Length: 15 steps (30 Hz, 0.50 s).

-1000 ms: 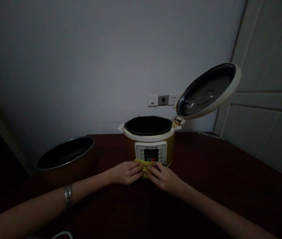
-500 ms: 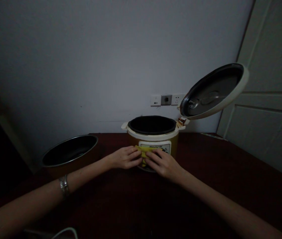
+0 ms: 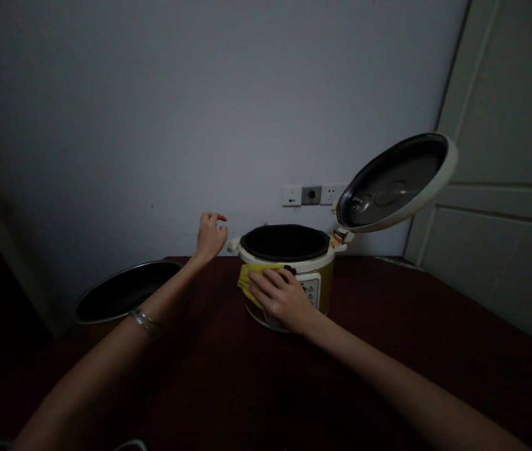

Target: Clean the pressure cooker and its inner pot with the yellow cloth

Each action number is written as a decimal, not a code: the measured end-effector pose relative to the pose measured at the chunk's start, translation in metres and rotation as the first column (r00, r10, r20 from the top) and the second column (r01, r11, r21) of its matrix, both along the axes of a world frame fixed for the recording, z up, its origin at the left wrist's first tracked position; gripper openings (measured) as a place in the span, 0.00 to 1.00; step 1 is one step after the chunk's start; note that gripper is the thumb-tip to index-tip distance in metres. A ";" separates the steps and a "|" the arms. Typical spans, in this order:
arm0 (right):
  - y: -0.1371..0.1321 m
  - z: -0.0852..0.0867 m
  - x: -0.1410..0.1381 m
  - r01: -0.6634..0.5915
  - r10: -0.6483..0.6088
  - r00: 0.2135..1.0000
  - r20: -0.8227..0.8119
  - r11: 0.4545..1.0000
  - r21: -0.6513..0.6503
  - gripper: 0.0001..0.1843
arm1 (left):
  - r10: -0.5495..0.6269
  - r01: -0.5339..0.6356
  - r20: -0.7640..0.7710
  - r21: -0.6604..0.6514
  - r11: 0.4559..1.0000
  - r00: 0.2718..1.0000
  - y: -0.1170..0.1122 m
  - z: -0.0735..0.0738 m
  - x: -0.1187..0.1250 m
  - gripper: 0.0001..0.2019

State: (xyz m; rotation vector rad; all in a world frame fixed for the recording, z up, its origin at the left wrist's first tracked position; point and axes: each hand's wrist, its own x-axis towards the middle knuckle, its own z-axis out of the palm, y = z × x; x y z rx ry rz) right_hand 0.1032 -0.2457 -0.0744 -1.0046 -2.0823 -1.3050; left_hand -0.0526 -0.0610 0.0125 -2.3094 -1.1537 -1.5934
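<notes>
A rice cooker (image 3: 324, 285) with a white rim and yellowish body stands against the wall, its round lid (image 3: 395, 188) swung up to the right. My right hand (image 3: 283, 299) presses a yellow cloth (image 3: 251, 282) flat on the cooker's front, left of and partly over the control panel (image 3: 312, 289). A dark patch shows at the cloth's upper edge. My left hand (image 3: 211, 237) is raised beside the cooker's left handle (image 3: 233, 245), apart from it. Its fingers curve with a gap to the thumb, and nothing is in them.
A wide dark pot (image 3: 125, 291) sits at the left, partly behind my left forearm. Wall sockets (image 3: 312, 195) are behind the cooker. The dark red table (image 3: 378, 326) reaches to a white door (image 3: 505, 250) at the right. A pale cord (image 3: 131, 445) shows at the bottom edge.
My left hand has let go of the cloth and lifted up and left toward the cooker's handle. My right hand has moved the cloth left and slightly up across the cooker's front.
</notes>
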 end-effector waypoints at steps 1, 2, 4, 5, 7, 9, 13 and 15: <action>0.006 0.002 -0.006 0.015 -0.015 1.000 0.001 1.000 -0.010 0.13 | 0.034 -0.035 -0.015 -0.150 0.988 0.999 0.007 0.000 0.004 0.12; 0.012 0.005 -0.012 0.032 -0.032 0.999 0.004 0.999 -0.022 0.13 | 0.047 -0.059 -0.050 -0.274 0.960 0.998 0.014 -0.002 0.008 0.13; 0.025 0.010 -0.024 0.065 -0.064 0.998 0.010 0.997 -0.041 0.13 | 0.034 -0.084 -0.122 -0.428 0.900 0.992 0.023 -0.008 0.016 0.13; 0.031 0.013 -0.030 0.078 -0.077 0.997 0.009 0.996 -0.049 0.13 | 0.023 -0.088 -0.144 -0.468 0.880 0.989 0.026 -0.011 0.019 0.13; 0.042 0.018 -0.038 0.097 -0.097 0.995 -0.004 0.993 -0.066 0.12 | 0.006 -0.096 -0.172 -0.521 0.848 0.985 0.029 -0.016 0.024 0.12; 0.046 0.021 -0.042 0.105 -0.107 0.994 -0.012 0.991 -0.083 0.11 | -0.012 -0.101 -0.193 -0.562 0.821 0.981 0.028 -0.018 0.027 0.12; 0.034 0.018 -0.036 0.094 -0.095 0.996 -0.003 0.991 -0.097 0.11 | -0.058 -0.083 -0.205 -0.616 0.783 0.977 0.024 -0.019 0.027 0.12; 0.020 0.013 -0.028 0.069 -0.071 0.997 -0.012 0.993 -0.095 0.11 | -0.082 -0.066 -0.202 -0.630 0.773 0.976 0.022 -0.019 0.026 0.14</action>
